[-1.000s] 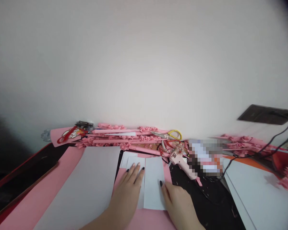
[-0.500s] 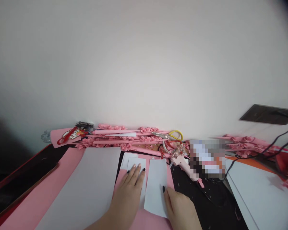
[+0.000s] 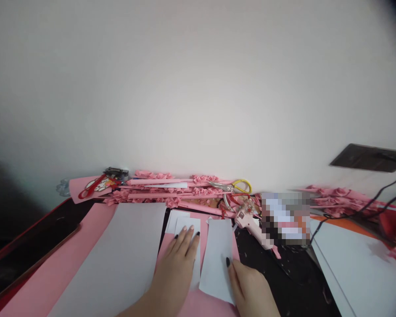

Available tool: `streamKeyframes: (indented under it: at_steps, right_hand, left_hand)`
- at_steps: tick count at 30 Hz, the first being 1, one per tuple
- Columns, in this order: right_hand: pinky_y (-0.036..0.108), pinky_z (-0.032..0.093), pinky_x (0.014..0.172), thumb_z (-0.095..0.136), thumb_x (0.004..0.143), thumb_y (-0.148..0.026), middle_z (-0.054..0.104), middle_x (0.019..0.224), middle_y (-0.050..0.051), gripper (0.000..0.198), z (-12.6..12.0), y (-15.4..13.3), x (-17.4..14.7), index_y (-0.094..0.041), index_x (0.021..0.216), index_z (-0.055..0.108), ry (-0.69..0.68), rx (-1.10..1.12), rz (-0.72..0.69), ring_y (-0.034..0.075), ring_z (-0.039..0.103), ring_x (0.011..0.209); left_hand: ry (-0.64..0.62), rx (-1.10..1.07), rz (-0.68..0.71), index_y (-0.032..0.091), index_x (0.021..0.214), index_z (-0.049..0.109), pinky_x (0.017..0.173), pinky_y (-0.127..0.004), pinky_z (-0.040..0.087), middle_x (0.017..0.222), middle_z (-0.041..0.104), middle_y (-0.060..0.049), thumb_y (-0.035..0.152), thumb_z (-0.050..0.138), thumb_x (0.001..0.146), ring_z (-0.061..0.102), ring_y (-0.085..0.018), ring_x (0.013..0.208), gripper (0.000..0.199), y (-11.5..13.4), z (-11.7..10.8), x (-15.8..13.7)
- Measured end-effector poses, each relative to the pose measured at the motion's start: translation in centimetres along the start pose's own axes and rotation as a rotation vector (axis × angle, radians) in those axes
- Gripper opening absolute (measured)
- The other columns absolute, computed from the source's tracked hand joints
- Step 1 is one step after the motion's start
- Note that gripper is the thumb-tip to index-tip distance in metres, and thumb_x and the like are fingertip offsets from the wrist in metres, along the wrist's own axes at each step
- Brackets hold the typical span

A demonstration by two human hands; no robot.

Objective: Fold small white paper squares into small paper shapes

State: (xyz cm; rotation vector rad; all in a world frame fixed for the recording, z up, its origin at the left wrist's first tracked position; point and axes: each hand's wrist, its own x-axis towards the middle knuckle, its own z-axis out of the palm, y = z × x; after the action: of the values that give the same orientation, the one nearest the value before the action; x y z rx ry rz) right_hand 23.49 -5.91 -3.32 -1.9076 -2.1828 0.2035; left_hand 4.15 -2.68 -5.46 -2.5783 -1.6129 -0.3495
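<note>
My left hand (image 3: 180, 255) lies with fingers stretched over a small white paper piece (image 3: 185, 223), pressing it onto a pink paper sheet (image 3: 201, 304). More white paper shows beneath its far left corner. Beside it, my right hand (image 3: 251, 284) grips the right edge of a white paper strip (image 3: 218, 255) between thumb and curled fingers. The strip lies over the pink sheet, its lower edge slightly curved. To the left, a large white sheet (image 3: 119, 251) rests on another pink sheet (image 3: 95, 224).
Rolled and crumpled pink paper pieces (image 3: 158, 193) line the wall. Scissors with yellow handles (image 3: 240, 186) lie on them. A pink glue gun (image 3: 254, 226) stands to the right, near black cables (image 3: 383, 189) from a wall outlet (image 3: 366, 157). White sheets (image 3: 366, 264) lie far right.
My right hand has shifted slightly right with the white paper strip, widening the gap to the piece under my left hand. The left hand stays put.
</note>
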Motion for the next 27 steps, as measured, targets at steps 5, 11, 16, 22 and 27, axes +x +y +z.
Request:
streamKeyframes:
  at_steps: [5,11,16,22,27]
  right_hand:
    - [0.023,0.027,0.045,0.022,0.090,-0.028,0.061,0.056,0.006,0.039,-0.5,0.2,0.0,-0.019,0.061,0.046,-0.026,0.132,-0.044,0.017,0.056,0.048]
    - [0.023,0.028,0.046,0.021,0.090,-0.031,0.059,0.056,0.006,0.039,-1.1,0.1,0.1,-0.019,0.061,0.045,-0.065,0.200,-0.035,0.017,0.056,0.049]
    - [0.023,0.029,0.047,0.022,0.090,-0.032,0.058,0.056,0.006,0.039,-1.7,-0.1,0.2,-0.019,0.059,0.042,-0.079,0.240,-0.033,0.016,0.055,0.050]
    - [0.023,0.030,0.047,0.023,0.090,-0.033,0.055,0.055,0.005,0.039,-2.6,-0.6,0.1,-0.019,0.058,0.040,-0.101,0.286,-0.017,0.016,0.052,0.051]
    - [0.022,0.027,0.045,0.026,0.090,-0.037,0.049,0.052,0.002,0.038,-2.7,0.3,0.3,-0.019,0.058,0.037,0.017,0.354,0.039,0.014,0.045,0.048]
  left_hand:
    - [0.006,-0.017,-0.013,0.020,0.130,0.038,0.097,-0.039,0.039,0.140,0.033,-0.005,-0.005,0.030,0.073,0.030,-0.023,0.128,0.063,0.0,-0.2,0.0]
    - [-0.025,-0.096,-0.030,0.020,0.129,0.039,0.098,-0.040,0.038,0.139,0.034,-0.005,-0.004,0.030,0.075,0.031,-0.023,0.127,0.060,0.0,-0.7,0.2]
    - [-0.044,-0.131,-0.038,0.020,0.131,0.037,0.098,-0.042,0.037,0.140,0.032,-0.006,-0.003,0.029,0.075,0.029,-0.024,0.128,0.061,0.0,-0.5,0.2]
    - [-0.027,-0.134,-0.039,0.020,0.130,0.038,0.100,-0.042,0.036,0.140,0.032,-0.005,-0.001,0.029,0.078,0.027,-0.023,0.129,0.057,-0.1,-0.1,0.1]
    - [-0.063,-0.147,-0.052,0.020,0.130,0.038,0.100,-0.043,0.035,0.141,0.031,-0.006,-0.001,0.028,0.079,0.027,-0.023,0.129,0.056,0.0,-0.3,0.3]
